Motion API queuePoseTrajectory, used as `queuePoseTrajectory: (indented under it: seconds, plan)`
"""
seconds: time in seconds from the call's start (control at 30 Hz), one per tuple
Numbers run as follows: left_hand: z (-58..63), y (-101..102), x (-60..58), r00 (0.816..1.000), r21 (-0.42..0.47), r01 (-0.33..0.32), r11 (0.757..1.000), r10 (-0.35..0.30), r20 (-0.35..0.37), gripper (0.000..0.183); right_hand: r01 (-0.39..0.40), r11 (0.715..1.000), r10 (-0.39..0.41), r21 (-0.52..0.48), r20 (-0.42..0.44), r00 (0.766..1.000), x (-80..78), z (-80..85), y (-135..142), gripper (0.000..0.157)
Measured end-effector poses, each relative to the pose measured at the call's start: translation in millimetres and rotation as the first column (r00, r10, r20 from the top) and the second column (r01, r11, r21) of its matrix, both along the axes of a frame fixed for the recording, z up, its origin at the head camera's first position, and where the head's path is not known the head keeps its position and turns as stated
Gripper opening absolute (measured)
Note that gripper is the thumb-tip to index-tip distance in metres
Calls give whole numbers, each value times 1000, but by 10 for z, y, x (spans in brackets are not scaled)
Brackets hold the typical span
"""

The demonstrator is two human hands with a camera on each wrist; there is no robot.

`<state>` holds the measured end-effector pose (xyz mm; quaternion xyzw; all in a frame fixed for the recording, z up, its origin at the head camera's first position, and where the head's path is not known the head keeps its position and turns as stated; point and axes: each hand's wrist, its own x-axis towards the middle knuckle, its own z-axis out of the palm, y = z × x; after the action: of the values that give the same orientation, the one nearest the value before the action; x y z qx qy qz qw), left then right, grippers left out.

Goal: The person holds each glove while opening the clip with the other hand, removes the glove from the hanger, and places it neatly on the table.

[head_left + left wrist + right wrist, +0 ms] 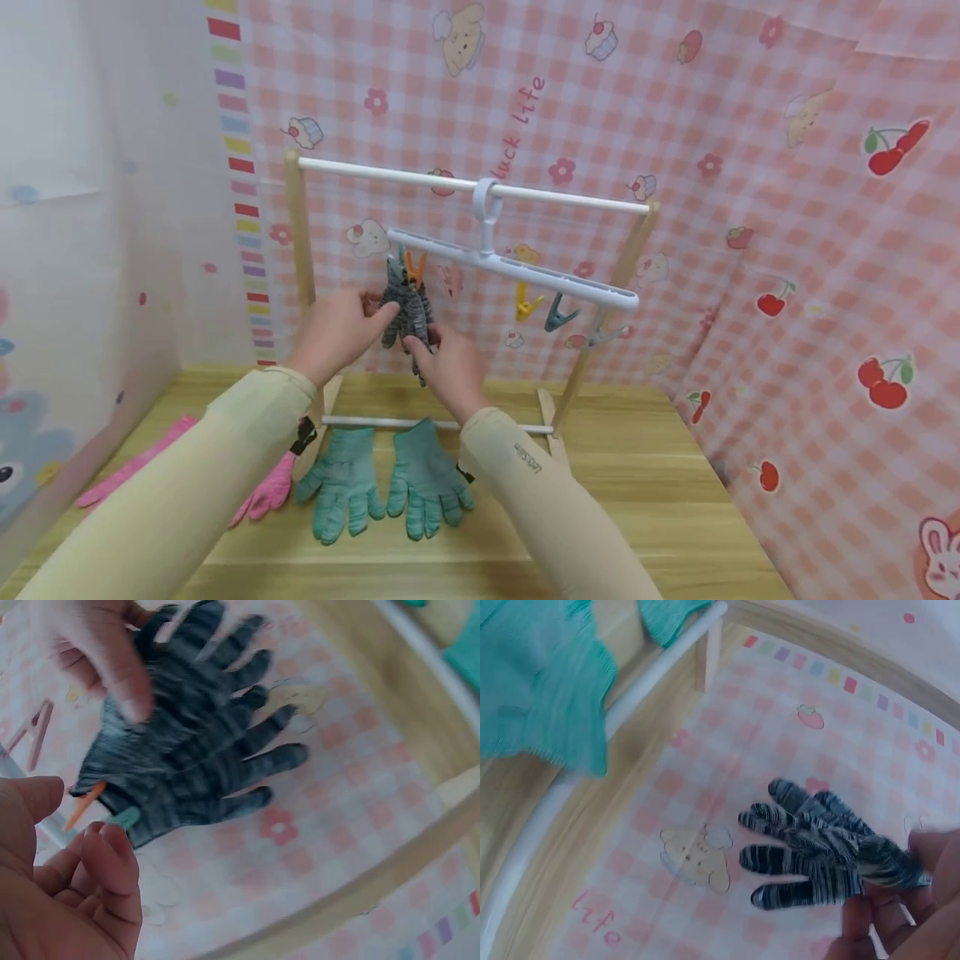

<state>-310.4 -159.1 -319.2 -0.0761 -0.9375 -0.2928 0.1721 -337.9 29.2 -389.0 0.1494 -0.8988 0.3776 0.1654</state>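
Observation:
A pair of black-and-grey striped gloves (408, 308) hangs by the cuffs from the left end of a pale hanger (517, 265). An orange clip (415, 268) and a green clip (126, 818) bite the cuffs. My left hand (82, 877) is beside the cuffs, its fingertips by the green clip and its thumb held apart from the loosely bent fingers. Lower down, my right hand (453, 367) pinches the striped gloves between thumb and fingers. In the right wrist view the glove fingers (795, 862) spread out beyond that hand (922, 915).
The hanger hooks over the white top bar (375, 172) of a wooden rack. Yellow (527, 304), dark green (558, 314) and whitish clips dangle along its right half. Two teal gloves (426, 479) lie on the table (637, 500) in front, with pink gloves (266, 493) to the left, partly behind my forearm.

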Motion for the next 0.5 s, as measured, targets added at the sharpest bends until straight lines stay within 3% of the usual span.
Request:
queuePoseTrajectory:
  seconds: [0.1, 0.2, 0.37, 0.5]
  plan:
    - [158, 135, -122, 999, -16, -42, 999, 42, -2, 58, 66, 997, -59, 51, -131, 990, -12, -1, -47, 32]
    - [287, 243, -211, 997, -41, -73, 996, 72, -31, 59, 89, 994, -74, 68, -195, 978, 13, -29, -51, 33]
    - [385, 358, -306, 985, -71, -145, 987, 137, -108, 49, 63, 993, -38, 103, -232, 972, 77, -57, -15, 26]
    - [397, 445, -342, 985, -41, -152, 988, 148, -93, 55, 65, 989, -31, 130, -251, 968, 111, -67, 40, 19]
